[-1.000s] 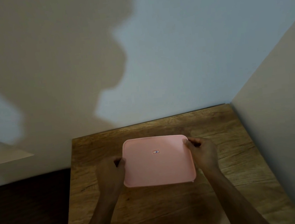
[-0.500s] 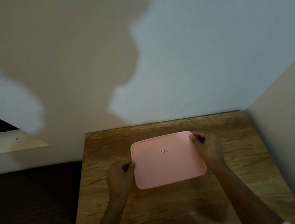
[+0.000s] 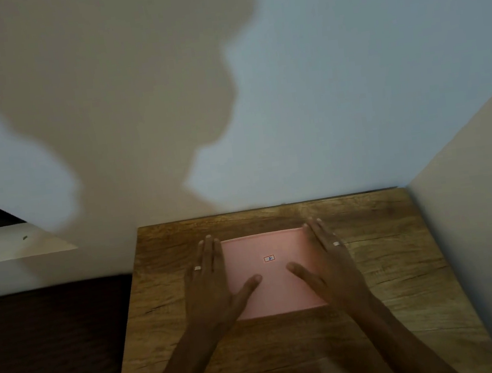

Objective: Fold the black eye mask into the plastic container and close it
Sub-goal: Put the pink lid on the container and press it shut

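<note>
A bench [image 3: 389, 277] fills the lower middle of the view, its far edge against the back wall [image 3: 334, 82] and its right side running along a side wall [image 3: 490, 218]. The container lid [image 3: 272, 288] lies flat near the middle of the bench, closer to the far edge than the near one. The left hand [image 3: 212, 286] rests flat over the lid's left edge, fingers pointing toward the back wall and thumb lying on the lid. The right hand [image 3: 330, 266] rests flat over the lid's right edge in the same way, its thumb also on the lid. A small label [image 3: 269, 258] sits on the lid between the two hands, just beyond the thumbs. To the left of the bench, a ledge [image 3: 13, 246] juts out from the wall, above the floor [image 3: 51, 349].
</note>
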